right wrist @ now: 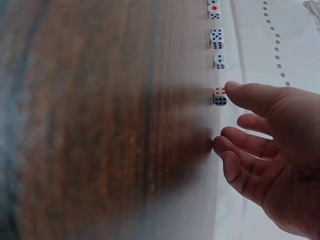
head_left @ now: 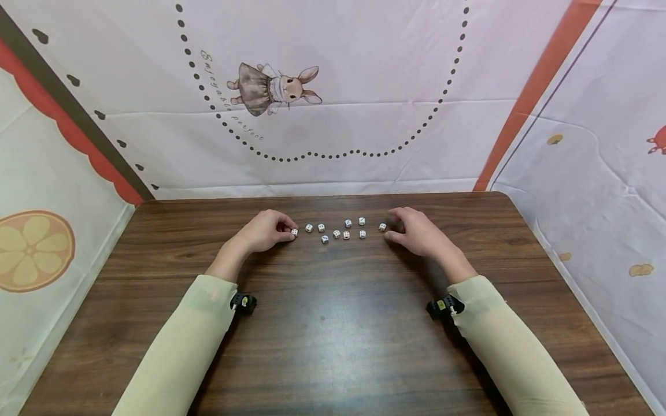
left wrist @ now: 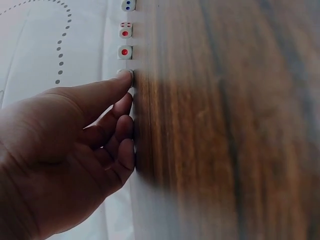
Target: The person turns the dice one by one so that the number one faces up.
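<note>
Several small white dice lie in a loose, uneven row near the table's back edge. At the row's left end my left hand (head_left: 264, 231) pinches a die (head_left: 294, 232) between thumb and fingers; in the left wrist view the thumb of that hand (left wrist: 65, 135) mostly hides it. Beyond the thumb stands another die (left wrist: 125, 52) with a red dot. At the right end a die (head_left: 382, 227) sits just beside my right hand (head_left: 416, 231), whose thumb and fingers are apart. The right wrist view has this die (right wrist: 220, 96) by the thumb of the right hand (right wrist: 280, 145).
The dark wood table (head_left: 333, 346) reaches to a pale printed cloth (head_left: 364, 69) hung behind it and at both sides. More dice, such as one (head_left: 346, 235) in the middle, lie between the hands. A small black device is worn on each wrist.
</note>
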A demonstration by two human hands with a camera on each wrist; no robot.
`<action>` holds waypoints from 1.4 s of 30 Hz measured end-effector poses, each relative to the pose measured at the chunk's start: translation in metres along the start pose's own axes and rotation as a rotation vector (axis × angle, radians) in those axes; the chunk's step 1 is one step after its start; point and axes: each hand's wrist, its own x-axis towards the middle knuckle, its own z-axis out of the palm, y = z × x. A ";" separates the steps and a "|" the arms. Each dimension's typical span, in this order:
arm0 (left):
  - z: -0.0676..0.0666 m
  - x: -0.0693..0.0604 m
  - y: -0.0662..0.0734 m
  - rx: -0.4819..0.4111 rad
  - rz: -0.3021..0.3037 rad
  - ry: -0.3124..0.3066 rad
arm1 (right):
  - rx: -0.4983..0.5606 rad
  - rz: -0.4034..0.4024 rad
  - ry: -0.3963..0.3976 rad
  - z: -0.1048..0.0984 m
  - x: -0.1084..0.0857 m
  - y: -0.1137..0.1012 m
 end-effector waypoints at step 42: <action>0.004 -0.027 -0.005 -0.062 -0.023 0.033 | 0.150 0.041 0.039 0.009 0.016 0.002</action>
